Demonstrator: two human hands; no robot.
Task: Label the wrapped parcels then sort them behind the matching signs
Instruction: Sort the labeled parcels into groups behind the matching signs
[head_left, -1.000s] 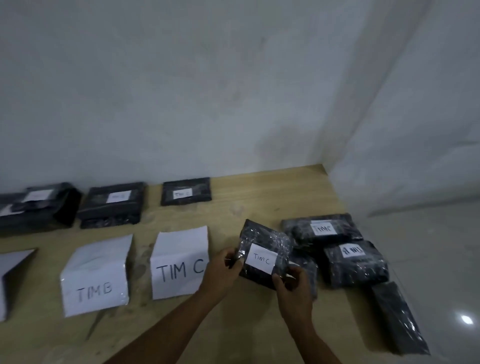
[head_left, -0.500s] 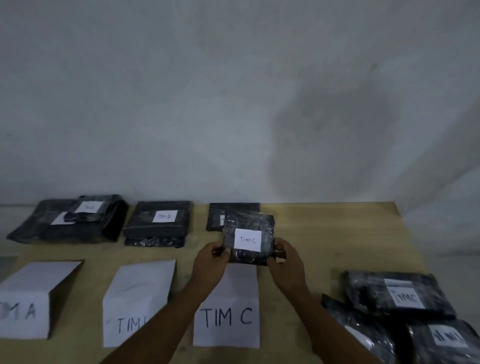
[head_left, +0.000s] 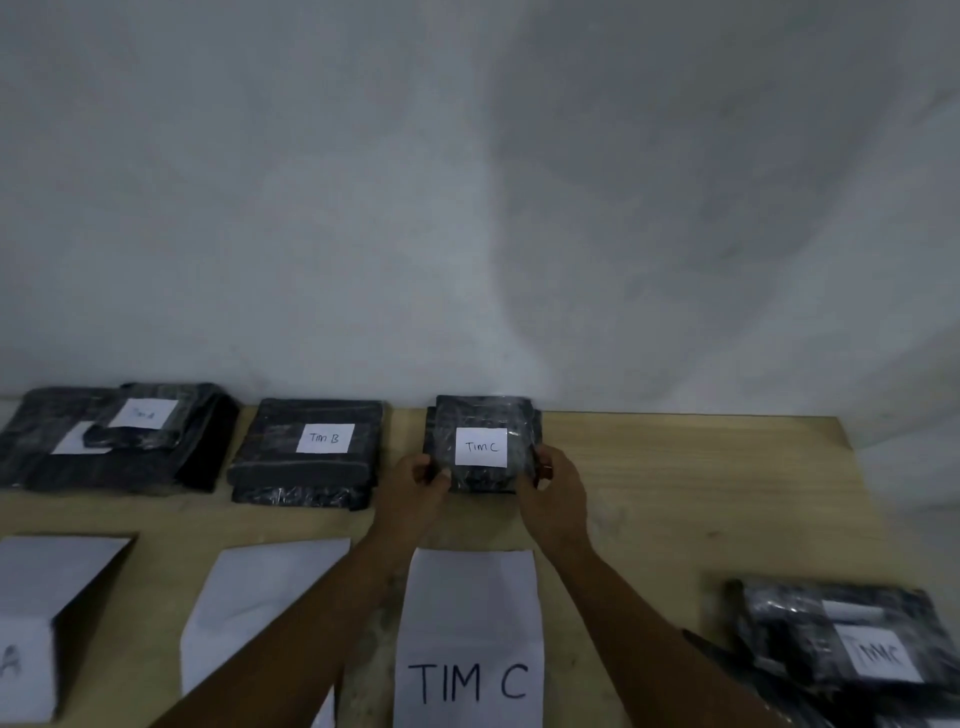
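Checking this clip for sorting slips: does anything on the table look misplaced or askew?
Nothing misplaced: the Tim C parcel, held by both hands, sits behind the TIM C sign. Only the left pile looks untidy, its top parcel lying skewed over another label.

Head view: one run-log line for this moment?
left hand+right hand: gripping black plastic-wrapped parcel labelled Tim C | position: atop parcel behind white paper TIM C sign | unsorted parcel pile: near right

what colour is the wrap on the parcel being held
Black, glossy plastic wrap on the parcel, seen in the head view.
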